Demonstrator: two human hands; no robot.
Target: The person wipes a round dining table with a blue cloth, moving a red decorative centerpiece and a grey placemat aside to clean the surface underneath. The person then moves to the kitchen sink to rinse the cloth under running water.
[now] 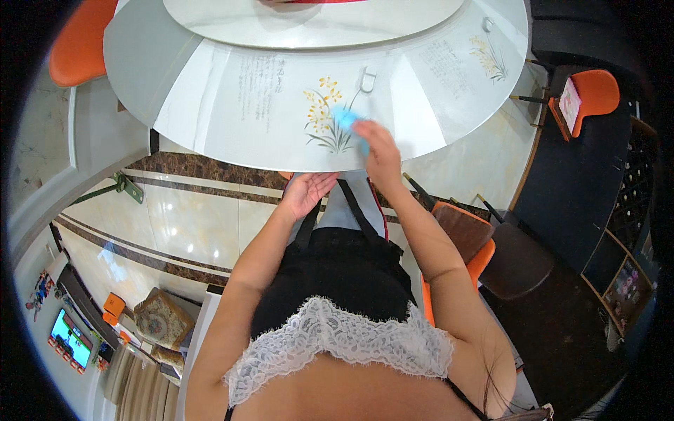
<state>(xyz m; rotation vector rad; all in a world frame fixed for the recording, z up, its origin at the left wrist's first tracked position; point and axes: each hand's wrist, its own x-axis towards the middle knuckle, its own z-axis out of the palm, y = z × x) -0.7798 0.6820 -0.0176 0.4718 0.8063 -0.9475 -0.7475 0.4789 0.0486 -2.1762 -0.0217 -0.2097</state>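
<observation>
A round white dining table (231, 126) printed with yellow flowers and columns of writing curves across the view before me. My right hand (380, 150) is over its near edge, gripping a light blue cloth (345, 117) that is blurred. The cloth covers part of the printed flower spray (321, 108). Just at the table's rim is my left hand (310, 192), palm up and fingers extended, with nothing in it. Its fingertips reach the edge; whether they touch the underside cannot be made out.
A raised white turntable (316, 29) occupies the table's middle. Orange chairs stand at the far left (84, 44), at the right (595, 97) and close by my right arm (482, 263). A brown seat (516, 260) is beside that last chair. A lit television (71, 339) hangs at lower left.
</observation>
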